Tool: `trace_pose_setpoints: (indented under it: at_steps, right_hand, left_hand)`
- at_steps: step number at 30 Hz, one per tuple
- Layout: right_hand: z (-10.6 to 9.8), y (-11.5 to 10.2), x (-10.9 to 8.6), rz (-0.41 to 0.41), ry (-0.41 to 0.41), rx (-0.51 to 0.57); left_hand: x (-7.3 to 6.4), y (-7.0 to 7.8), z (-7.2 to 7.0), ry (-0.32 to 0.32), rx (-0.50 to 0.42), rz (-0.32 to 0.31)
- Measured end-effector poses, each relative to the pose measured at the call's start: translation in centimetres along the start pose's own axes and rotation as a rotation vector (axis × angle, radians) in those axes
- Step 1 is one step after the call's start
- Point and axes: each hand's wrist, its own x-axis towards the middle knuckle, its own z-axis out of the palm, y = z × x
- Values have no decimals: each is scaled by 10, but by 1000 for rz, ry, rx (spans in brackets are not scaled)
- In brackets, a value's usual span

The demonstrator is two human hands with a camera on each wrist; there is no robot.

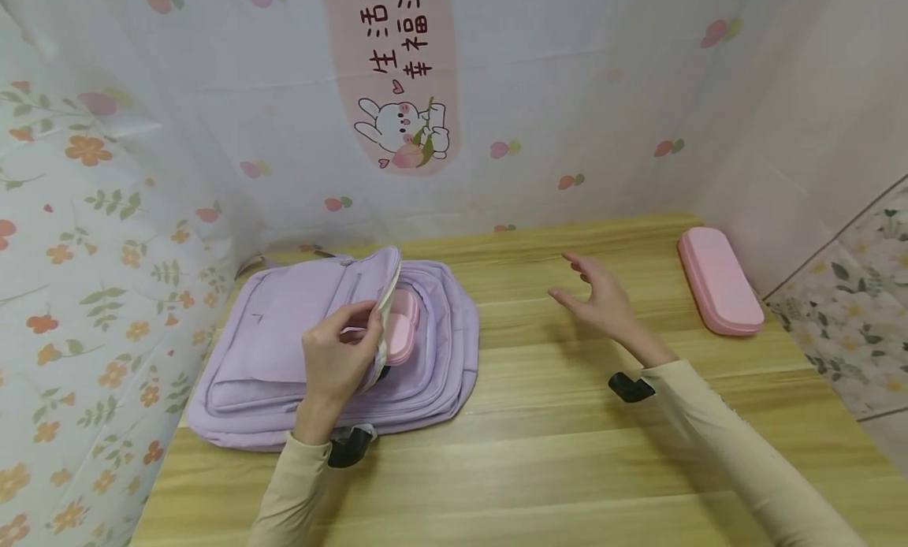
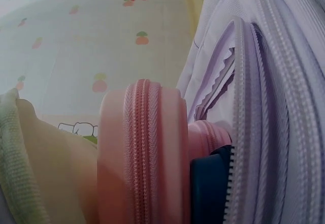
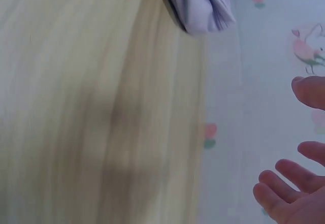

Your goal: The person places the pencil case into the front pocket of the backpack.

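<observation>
A lavender backpack point(image 1: 280, 310) lies on the table at the left, its front pocket unzipped. My left hand point(image 1: 336, 362) pinches the edge of the pocket's flap point(image 1: 388, 283) between thumb and fingers and holds it raised. Inside the pocket sits a pink zippered case point(image 1: 400, 338), large in the left wrist view, with another pink zippered item point(image 2: 208, 135) behind it and a dark blue object point(image 2: 209, 188) beside that. My right hand point(image 1: 599, 299) hovers over the table right of the backpack, fingers spread apart and holding nothing.
At the far right, a longer pink case point(image 1: 722, 283) lies on the wooden table point(image 1: 539, 468), close to the side wall covering. A printed curtain point(image 1: 582, 98) hangs behind the table, and a floral one point(image 1: 92, 310) borders the left side.
</observation>
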Motion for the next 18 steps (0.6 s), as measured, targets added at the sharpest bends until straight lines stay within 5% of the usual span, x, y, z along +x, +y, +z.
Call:
trace_pose_setpoints:
  at_steps: [7,18]
  right_hand:
    - [-30,13,-7,26,104,-72]
    - [-84,53,-31,210,178,-124]
  left_hand:
    - [-2,-2,2,-8,8,8]
    - [-5,-3,4,-34,3,21]
